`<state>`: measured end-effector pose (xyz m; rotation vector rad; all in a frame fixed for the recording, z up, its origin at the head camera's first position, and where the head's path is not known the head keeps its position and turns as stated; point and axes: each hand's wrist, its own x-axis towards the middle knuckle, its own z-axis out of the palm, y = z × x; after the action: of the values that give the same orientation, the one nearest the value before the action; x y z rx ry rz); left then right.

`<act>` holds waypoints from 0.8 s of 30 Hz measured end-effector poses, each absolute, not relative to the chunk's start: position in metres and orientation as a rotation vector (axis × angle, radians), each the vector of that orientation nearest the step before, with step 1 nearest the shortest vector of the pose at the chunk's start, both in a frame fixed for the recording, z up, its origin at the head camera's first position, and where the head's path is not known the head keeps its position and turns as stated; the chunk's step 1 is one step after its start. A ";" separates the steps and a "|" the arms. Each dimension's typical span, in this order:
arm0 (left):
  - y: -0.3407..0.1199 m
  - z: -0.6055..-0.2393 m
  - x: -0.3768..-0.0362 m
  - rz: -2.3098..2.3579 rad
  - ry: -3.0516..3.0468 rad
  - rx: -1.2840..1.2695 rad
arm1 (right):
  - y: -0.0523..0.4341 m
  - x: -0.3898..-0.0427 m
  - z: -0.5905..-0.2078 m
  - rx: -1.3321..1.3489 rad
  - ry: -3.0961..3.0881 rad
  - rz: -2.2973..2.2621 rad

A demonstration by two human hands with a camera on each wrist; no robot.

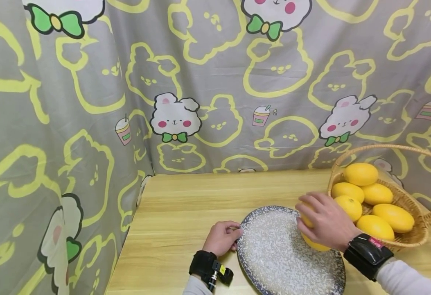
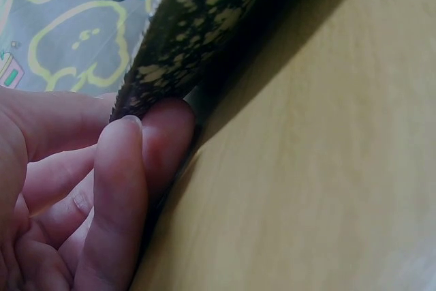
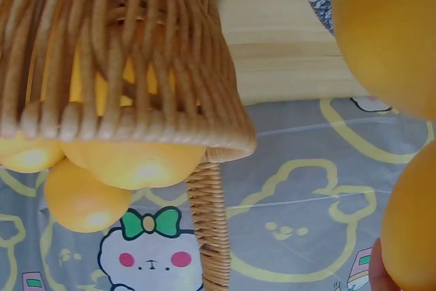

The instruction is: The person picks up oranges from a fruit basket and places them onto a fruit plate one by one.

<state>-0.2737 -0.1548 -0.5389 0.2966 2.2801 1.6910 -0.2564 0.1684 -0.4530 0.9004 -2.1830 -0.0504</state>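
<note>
A round speckled grey plate (image 1: 274,250) with a dark rim lies on the wooden table. At its left edge my left hand (image 1: 220,237) pinches the rim; the left wrist view shows fingertips (image 2: 167,134) against the plate's dark underside (image 2: 211,25). Over the plate's right side, my right hand (image 1: 326,219) curls its fingers round a yellow lemon (image 1: 305,215). Just below that hand is a second lemon (image 1: 315,244); whether it touches the plate or the palm is hidden. Both lemons show large in the right wrist view, with a fingertip (image 3: 381,274) at the lower one.
To the right of the plate stands a wicker basket (image 1: 419,237) with an arched handle, holding several lemons (image 1: 375,227). A grey curtain (image 1: 215,82) with rabbit and yellow outline prints hangs behind and to the left of the table (image 1: 186,205).
</note>
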 end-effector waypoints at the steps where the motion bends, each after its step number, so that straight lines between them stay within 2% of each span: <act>1: -0.155 -0.539 -0.274 1.693 2.278 0.295 | 0.167 -0.257 -0.454 0.904 -2.179 -0.050; 24: -0.155 -0.538 -0.273 1.692 2.289 0.286 | 0.151 -0.262 -0.466 0.920 -2.221 -0.019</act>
<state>-0.2733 -0.1548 -0.5378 0.2862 2.2891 1.6921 -0.2620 0.1512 -0.4664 0.9203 -2.2209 -0.0188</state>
